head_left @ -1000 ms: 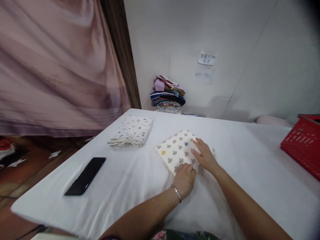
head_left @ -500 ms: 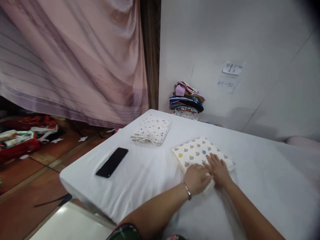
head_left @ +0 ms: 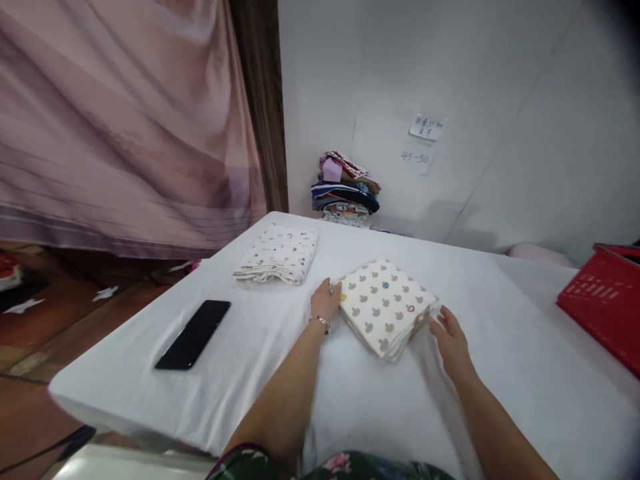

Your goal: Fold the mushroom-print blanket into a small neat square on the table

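A folded white cloth printed with grey shapes and a few coloured ones lies flat on the white-covered table in front of me. At its left corner, my left hand, with a bracelet on the wrist, is closed on the edge. My right hand holds the opposite corner, fingers bent around the layered edge. The fingertips under the cloth are partly hidden. Farther back to the left rests a second folded cloth, white with small dark prints, touched by neither hand.
A black phone lies on the table's left side. At the right edge stands a red basket. Behind the table is a pile of folded clothes against the wall. A pink curtain hangs at the left.
My hands have parted from the cloth's near side to its left and right corners. The near part is now folded flat, showing a red print. The view has turned right, bringing in the red basket.
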A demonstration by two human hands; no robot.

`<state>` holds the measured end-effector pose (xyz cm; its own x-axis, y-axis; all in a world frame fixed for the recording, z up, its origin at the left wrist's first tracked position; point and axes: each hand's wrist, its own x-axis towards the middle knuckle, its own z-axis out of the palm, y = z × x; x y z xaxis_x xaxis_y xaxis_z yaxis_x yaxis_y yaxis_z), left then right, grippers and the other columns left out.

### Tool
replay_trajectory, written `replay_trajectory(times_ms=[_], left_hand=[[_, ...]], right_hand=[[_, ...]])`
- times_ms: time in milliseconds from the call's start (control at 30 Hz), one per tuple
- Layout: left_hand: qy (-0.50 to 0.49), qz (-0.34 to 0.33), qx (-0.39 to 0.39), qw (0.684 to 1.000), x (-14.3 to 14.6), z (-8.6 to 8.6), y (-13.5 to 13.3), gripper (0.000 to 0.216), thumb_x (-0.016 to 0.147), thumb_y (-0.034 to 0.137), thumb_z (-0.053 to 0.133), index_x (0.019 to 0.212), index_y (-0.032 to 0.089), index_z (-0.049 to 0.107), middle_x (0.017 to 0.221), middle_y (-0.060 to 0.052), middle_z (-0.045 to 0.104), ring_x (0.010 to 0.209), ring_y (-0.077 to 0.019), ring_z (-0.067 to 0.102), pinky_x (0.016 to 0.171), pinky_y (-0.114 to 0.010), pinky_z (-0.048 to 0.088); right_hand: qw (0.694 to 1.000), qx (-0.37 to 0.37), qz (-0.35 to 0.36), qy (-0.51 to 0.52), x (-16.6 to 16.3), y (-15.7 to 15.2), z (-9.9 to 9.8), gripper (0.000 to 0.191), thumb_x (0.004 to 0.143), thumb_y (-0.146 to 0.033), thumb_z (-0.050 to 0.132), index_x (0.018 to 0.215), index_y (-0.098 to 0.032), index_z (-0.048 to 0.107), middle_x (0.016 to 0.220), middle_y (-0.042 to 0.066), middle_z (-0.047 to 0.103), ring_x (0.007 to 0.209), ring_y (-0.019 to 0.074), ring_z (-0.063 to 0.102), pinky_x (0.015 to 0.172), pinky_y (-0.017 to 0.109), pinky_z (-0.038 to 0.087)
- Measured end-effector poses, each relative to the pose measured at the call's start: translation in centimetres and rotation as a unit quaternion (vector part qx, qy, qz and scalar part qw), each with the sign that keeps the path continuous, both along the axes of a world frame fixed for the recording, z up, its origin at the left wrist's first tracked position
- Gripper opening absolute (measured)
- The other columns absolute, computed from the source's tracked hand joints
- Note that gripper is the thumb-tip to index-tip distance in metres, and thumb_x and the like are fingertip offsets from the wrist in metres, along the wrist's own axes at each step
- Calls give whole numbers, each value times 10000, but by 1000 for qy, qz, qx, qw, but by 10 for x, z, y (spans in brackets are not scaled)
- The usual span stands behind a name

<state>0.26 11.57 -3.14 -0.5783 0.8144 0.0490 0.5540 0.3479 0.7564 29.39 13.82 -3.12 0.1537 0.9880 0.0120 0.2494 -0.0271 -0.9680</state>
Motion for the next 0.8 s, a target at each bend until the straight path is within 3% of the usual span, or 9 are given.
replay_trajectory(times_ms=[100,200,400,567,667,800], left_hand=[[23,-18,-15,999,0,5,1,504,813,422,511,1239,152,499,1218,-125,582,1149,-252,510,972,-355,367],[-4,-10,-7,1000,-1,6,2,451,771,402,563,1156,167,541,1182,-123,595,1101,-249,539,934,-352,394],[-160,4,69,985,-1,4,3,408,694,375,648,1039,177,554,908,-59,667,819,-178,621,731,-274,469],[-226,20,89,970,3,23,-11,347,666,294,676,969,157,578,871,-57,666,782,-170,616,702,-266,476],[-229,18,90,969,6,33,-37,365,649,298,690,969,156,586,922,-66,663,828,-189,612,739,-285,475],[-228,-8,93,969,12,24,-92,513,623,379,713,1068,172,563,1003,-75,643,901,-206,608,788,-300,475]], right_hand=[[970,-146,13,193,-4,-14,8,861,705,-342,695,1408,-223,213,1321,130,484,1130,254,540,822,377,549],[948,-205,21,242,-11,-16,16,927,691,-278,727,1417,-212,155,1233,138,558,1051,248,594,762,378,578],[949,-197,44,240,-23,-3,21,860,700,-269,721,1395,-251,213,1155,97,611,912,217,646,703,338,590],[967,-155,58,192,-32,1,16,896,652,-218,740,1390,-266,234,1111,83,628,899,214,642,646,299,578],[969,-154,75,177,-31,0,13,956,625,-185,738,1414,-255,201,1097,82,631,867,212,647,648,290,567],[968,-169,110,152,-25,-6,14,1005,621,-159,707,1447,-234,140,1213,117,566,879,219,640,664,298,551]])
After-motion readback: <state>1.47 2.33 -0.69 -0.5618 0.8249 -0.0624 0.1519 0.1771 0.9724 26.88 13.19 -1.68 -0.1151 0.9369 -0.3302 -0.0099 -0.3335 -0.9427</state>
